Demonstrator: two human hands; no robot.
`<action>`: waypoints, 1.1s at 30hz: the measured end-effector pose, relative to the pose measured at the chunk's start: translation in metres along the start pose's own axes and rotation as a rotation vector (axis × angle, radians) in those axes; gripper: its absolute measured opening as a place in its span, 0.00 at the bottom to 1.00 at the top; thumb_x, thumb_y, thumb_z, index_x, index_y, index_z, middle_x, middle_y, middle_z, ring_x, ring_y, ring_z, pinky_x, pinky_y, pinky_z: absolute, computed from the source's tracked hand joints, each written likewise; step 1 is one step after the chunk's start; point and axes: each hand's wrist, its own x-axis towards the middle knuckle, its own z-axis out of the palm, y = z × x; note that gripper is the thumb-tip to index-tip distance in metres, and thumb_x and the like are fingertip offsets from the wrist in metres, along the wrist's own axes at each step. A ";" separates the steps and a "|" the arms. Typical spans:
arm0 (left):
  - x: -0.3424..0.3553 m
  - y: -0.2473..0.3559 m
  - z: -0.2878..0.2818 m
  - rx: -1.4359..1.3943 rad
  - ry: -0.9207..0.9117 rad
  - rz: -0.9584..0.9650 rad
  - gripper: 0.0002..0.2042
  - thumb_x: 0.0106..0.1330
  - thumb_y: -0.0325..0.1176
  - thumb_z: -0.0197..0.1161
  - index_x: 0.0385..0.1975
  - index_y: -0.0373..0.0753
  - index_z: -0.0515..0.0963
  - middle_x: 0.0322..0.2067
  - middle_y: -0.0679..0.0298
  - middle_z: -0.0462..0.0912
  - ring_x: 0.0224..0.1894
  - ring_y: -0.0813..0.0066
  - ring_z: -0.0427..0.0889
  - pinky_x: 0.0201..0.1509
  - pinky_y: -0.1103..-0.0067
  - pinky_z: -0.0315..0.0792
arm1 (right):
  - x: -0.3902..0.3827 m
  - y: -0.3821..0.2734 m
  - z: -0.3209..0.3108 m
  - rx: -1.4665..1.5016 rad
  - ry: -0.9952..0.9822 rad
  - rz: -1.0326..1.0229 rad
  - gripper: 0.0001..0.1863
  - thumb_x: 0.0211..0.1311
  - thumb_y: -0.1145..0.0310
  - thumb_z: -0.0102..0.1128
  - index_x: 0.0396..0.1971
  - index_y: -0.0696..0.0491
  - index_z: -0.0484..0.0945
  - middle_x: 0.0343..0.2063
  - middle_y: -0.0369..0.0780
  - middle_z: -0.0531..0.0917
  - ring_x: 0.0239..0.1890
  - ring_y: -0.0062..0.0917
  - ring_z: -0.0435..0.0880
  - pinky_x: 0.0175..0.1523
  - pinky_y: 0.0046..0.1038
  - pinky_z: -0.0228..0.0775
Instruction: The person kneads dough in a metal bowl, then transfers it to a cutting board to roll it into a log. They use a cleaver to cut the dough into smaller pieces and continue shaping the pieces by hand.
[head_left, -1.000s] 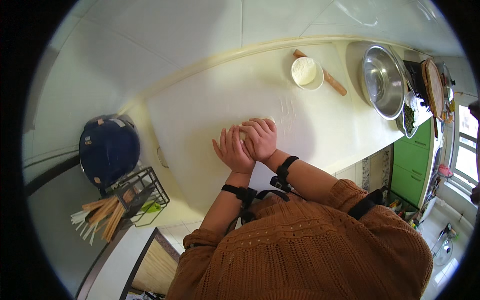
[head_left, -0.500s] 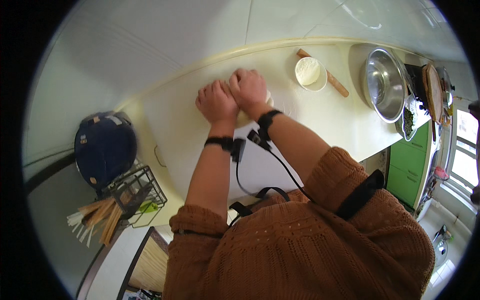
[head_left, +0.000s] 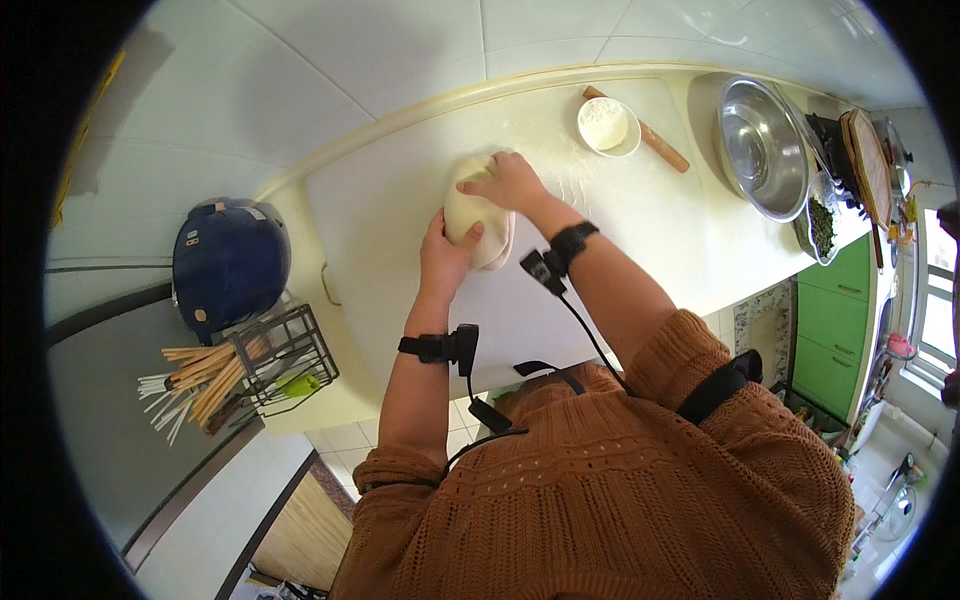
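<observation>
A smooth, pale lump of dough [head_left: 472, 205] lies on the white board [head_left: 375, 290], with a fold or seam along its right edge. My left hand [head_left: 446, 256] holds its lower left side, the thumb laid over the top and the other fingers hidden at the side. At its upper right, my right hand [head_left: 508, 184] grips it with the thumb across the top. Part of the right fingers is hidden behind the dough. Loose flour streaks the board right of my right hand.
Beyond the dough to the right are a white bowl of flour [head_left: 606, 126], a wooden rolling pin [head_left: 664, 148] and a large steel basin [head_left: 762, 150]. A dish of chopped greens [head_left: 821, 228] stands beside the basin. At left sit a dark blue appliance [head_left: 230, 265] and a wire chopstick rack [head_left: 290, 355].
Both hands have shifted from pressing down side by side on the dough to gripping its two sides. More of the dough shows now, and my left hand has come nearer to me.
</observation>
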 end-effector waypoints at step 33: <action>0.056 -0.010 0.056 0.602 0.488 0.184 0.27 0.81 0.53 0.41 0.69 0.47 0.74 0.65 0.54 0.78 0.67 0.44 0.72 0.69 0.47 0.62 | -0.010 0.010 0.039 -0.458 0.272 -0.262 0.11 0.67 0.53 0.59 0.38 0.38 0.88 0.42 0.34 0.86 0.52 0.33 0.82 0.55 0.42 0.69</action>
